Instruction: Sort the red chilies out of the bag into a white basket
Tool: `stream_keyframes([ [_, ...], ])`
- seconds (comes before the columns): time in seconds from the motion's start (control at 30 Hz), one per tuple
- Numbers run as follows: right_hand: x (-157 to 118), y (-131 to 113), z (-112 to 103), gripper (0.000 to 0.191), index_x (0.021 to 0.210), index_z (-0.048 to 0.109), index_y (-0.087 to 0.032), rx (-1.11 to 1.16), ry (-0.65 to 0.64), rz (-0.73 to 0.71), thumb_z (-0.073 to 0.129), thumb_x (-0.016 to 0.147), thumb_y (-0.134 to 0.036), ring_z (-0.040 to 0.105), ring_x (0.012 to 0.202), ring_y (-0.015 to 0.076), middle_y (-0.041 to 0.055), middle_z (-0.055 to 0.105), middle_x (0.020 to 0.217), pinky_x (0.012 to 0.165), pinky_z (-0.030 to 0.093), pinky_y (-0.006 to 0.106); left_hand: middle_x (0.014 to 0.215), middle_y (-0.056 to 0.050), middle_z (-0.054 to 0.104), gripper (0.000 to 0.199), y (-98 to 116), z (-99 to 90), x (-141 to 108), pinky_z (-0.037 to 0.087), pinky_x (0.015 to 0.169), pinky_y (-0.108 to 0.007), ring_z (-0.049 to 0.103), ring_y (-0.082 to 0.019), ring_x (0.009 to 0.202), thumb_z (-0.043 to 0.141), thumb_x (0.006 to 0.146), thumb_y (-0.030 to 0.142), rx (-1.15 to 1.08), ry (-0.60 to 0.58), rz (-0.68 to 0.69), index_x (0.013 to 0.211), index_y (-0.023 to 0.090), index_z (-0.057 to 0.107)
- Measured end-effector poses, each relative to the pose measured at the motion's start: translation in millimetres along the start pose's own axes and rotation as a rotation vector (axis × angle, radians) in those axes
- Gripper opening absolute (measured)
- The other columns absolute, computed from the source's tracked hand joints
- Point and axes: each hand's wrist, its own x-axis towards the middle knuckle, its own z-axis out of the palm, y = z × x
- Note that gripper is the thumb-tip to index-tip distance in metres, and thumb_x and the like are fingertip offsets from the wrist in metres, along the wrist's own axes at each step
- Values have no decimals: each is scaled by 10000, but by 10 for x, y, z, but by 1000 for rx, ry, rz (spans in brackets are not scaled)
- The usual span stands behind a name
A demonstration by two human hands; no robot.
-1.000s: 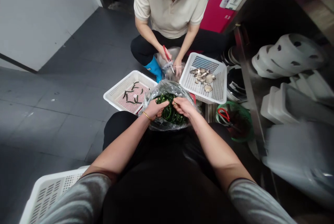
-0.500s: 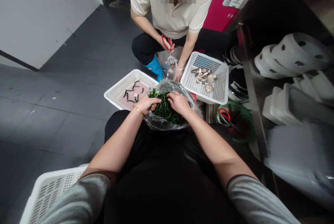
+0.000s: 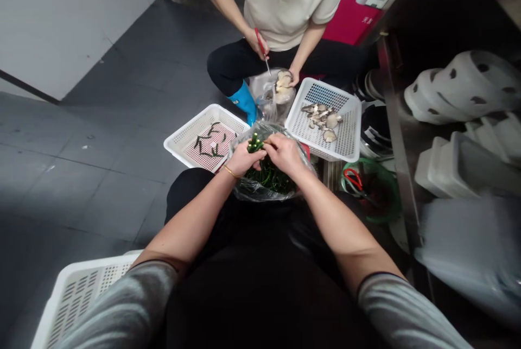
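Note:
Above an open clear plastic bag (image 3: 277, 196) full of thin green chilies (image 3: 266, 175), both of my hands meet. My left hand (image 3: 244, 159) is closed round a small bunch of the chilies (image 3: 255, 143), their pale stem ends pointing up and away from me. Touching that bunch from the right, my right hand (image 3: 285, 154) has thumb and fingers pinched together at a stem end; the fingers partly hide the exact grip. Just beyond my left hand, a white basket (image 3: 179, 145) holds several loose dark green chilies (image 3: 209, 143).
Opposite me a co-worker holds red-handled scissors (image 3: 261, 42) and a mushroom cluster (image 3: 284, 86) over another bag. A white basket (image 3: 352, 115) of mushrooms stands right. Red-handled scissors (image 3: 352, 179) lie on a green basket (image 3: 393, 202). Metal shelving with white containers (image 3: 468, 86) borders the right.
My left hand has gathered a bunch of chilies and lifted it slightly; my right hand has come in against it. The co-worker has raised a mushroom cluster into view.

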Motion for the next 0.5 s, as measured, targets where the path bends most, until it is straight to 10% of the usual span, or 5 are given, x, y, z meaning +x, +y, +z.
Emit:
stream_keyframes([
  [0.23, -76, 1, 206, 268, 1085, 658, -203, -234, -253, 138, 550, 922, -386, 619, 839, 206, 90, 657, 1039, 707, 437, 289, 498, 74, 492, 433, 197, -242, -68, 216, 328, -160, 343, -15, 317, 817, 613, 341, -71, 96, -76, 746, 172, 441],
  [0.5, 33, -47, 497, 164, 771, 683, -200, 1, -351, 282, 633, 835, -343, 618, 759, 162, 19, 697, 799, 652, 400, 234, 444, 63, 509, 386, 130, -365, -81, 355, 376, -200, 468, -82, 344, 810, 617, 330, 17, 155, 7, 799, 145, 523],
])
